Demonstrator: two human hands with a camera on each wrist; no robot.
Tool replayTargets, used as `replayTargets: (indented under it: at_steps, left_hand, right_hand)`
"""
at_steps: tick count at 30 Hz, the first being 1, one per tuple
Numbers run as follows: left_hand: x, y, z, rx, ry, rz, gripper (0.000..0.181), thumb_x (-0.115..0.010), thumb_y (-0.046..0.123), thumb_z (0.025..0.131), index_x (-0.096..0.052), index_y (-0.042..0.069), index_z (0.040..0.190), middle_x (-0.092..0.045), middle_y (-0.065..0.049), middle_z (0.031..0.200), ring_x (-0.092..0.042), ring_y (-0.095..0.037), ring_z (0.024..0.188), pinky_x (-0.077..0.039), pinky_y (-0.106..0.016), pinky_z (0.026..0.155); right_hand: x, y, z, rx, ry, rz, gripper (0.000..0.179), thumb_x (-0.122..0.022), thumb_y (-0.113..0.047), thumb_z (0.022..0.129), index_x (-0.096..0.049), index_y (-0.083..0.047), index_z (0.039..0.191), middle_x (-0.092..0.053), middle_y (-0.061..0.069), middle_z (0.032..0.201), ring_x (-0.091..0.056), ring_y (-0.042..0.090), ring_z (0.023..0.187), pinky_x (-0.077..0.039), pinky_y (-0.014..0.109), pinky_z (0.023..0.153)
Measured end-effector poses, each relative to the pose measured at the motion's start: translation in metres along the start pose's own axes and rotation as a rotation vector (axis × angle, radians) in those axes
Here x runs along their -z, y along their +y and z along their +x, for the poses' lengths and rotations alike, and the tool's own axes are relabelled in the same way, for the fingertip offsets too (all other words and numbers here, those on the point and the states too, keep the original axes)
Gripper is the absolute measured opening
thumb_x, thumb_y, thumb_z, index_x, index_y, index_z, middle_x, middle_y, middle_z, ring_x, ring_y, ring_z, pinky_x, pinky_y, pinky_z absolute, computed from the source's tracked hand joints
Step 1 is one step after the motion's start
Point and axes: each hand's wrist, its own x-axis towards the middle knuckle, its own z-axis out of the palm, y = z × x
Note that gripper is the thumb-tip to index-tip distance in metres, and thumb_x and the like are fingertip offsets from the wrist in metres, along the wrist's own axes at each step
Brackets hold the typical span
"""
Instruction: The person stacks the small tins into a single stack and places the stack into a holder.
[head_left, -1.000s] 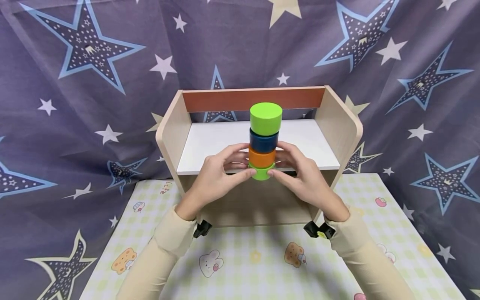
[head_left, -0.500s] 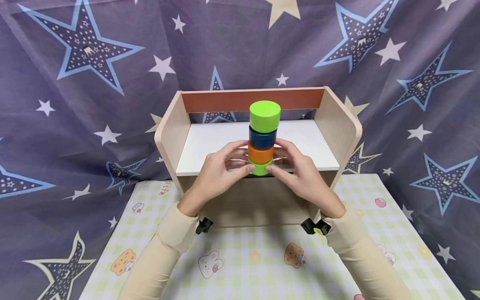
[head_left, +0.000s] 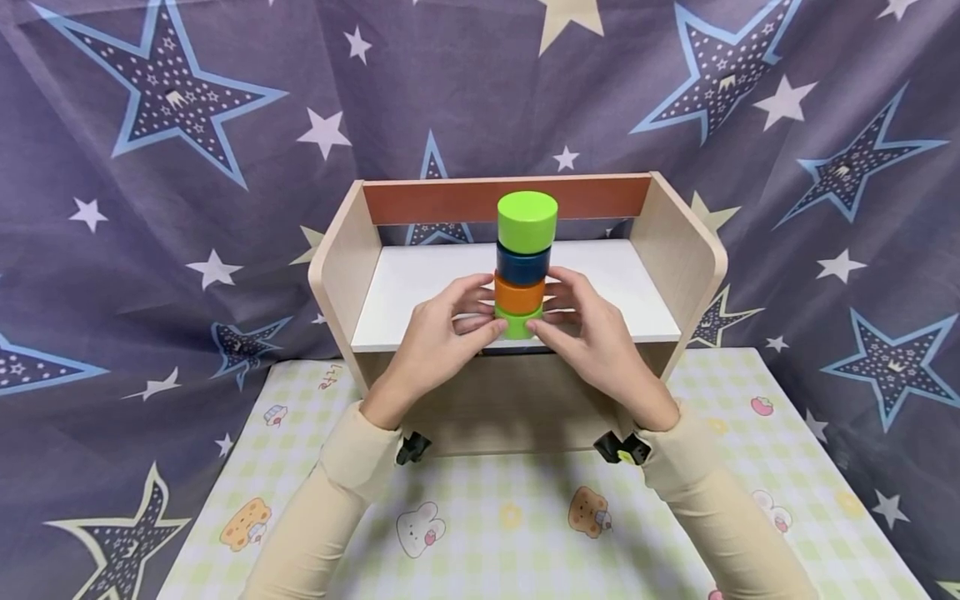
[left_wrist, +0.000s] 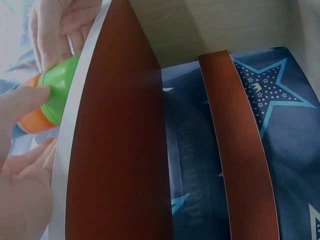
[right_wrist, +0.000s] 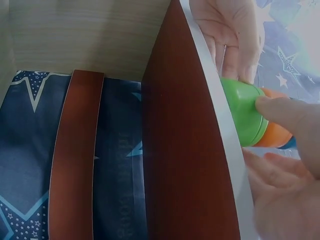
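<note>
An upright stack of stacking cups stands between both hands at the front of a white shelf board (head_left: pixel 420 271). From the top it runs light green cup (head_left: pixel 527 223), dark blue cup (head_left: pixel 522 263), orange cup (head_left: pixel 519 295), smaller green cup (head_left: pixel 517 324). My left hand (head_left: pixel 438 337) holds the stack low on its left, thumb on the bottom green cup. On the other side my right hand (head_left: pixel 596 337) mirrors this grip. Both wrist views show the bottom green cup (left_wrist: pixel 61 90) right at the board's front edge (right_wrist: pixel 220 105), thumbs pressed on it; fingers reach behind, partly hidden.
The wooden shelf unit has side panels (head_left: pixel 348 267) left and right and a reddish-brown back rail (head_left: pixel 450 201). It stands on a table with a checked cloth (head_left: pixel 510 550). A star-patterned curtain (head_left: pixel 247 350) hangs behind.
Both hands have carried the stack forward and slightly left, from in front of the board's edge to over its front part. The grip looks the same.
</note>
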Motion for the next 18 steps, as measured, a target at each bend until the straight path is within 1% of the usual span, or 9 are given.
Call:
replayTargets:
  at_steps: [6, 11, 13, 15, 18]
  left_hand:
    - [-0.0003, 0.0, 0.0023, 0.042, 0.022, 0.008, 0.057, -0.081, 0.014, 0.087, -0.056, 0.005, 0.137, -0.067, -0.009, 0.112, -0.069, -0.018, 0.098, -0.058, -0.026, 0.084]
    - [-0.0003, 0.0009, 0.0026, 0.046, 0.036, 0.054, 0.059, -0.081, 0.013, 0.086, -0.054, 0.004, 0.138, -0.066, -0.006, 0.098, -0.069, -0.015, 0.09, -0.059, -0.025, 0.081]
    - [-0.0003, 0.001, 0.0028, 0.042, 0.037, 0.079, 0.062, -0.081, 0.014, 0.087, -0.051, 0.004, 0.141, -0.067, -0.004, 0.095, -0.069, -0.015, 0.087, -0.059, -0.026, 0.08]
    - [-0.0001, 0.0009, 0.0029, 0.047, 0.038, 0.095, 0.067, -0.08, 0.015, 0.088, -0.046, 0.005, 0.145, -0.067, -0.003, 0.095, -0.07, -0.014, 0.086, -0.06, -0.026, 0.08]
    - [0.0004, 0.0007, 0.0032, 0.064, 0.034, 0.098, 0.075, -0.08, 0.018, 0.088, -0.039, 0.008, 0.15, -0.068, -0.001, 0.098, -0.07, -0.013, 0.09, -0.059, -0.027, 0.081]
  right_hand:
    - [-0.0022, -0.0009, 0.0021, -0.023, 0.044, -0.037, 0.063, -0.079, -0.006, 0.087, -0.046, -0.003, 0.141, -0.065, 0.01, 0.102, -0.067, 0.02, 0.091, -0.061, 0.036, 0.08]
    - [-0.004, 0.0005, 0.0016, -0.01, 0.057, -0.059, 0.062, -0.078, -0.005, 0.088, -0.045, -0.003, 0.14, -0.065, 0.006, 0.092, -0.065, 0.017, 0.082, -0.061, 0.036, 0.08]
    - [-0.0044, 0.0011, 0.0013, -0.005, 0.059, -0.063, 0.062, -0.077, -0.004, 0.088, -0.045, -0.004, 0.141, -0.067, 0.005, 0.091, -0.066, 0.017, 0.08, -0.061, 0.036, 0.08]
    - [-0.0046, 0.0015, 0.0012, -0.001, 0.057, -0.065, 0.063, -0.076, -0.003, 0.089, -0.043, -0.004, 0.142, -0.068, 0.005, 0.092, -0.068, 0.018, 0.083, -0.061, 0.037, 0.08]
    - [-0.0048, 0.002, 0.0016, 0.006, 0.048, -0.069, 0.064, -0.075, -0.001, 0.089, -0.042, -0.003, 0.144, -0.071, 0.007, 0.096, -0.069, 0.019, 0.088, -0.061, 0.037, 0.081]
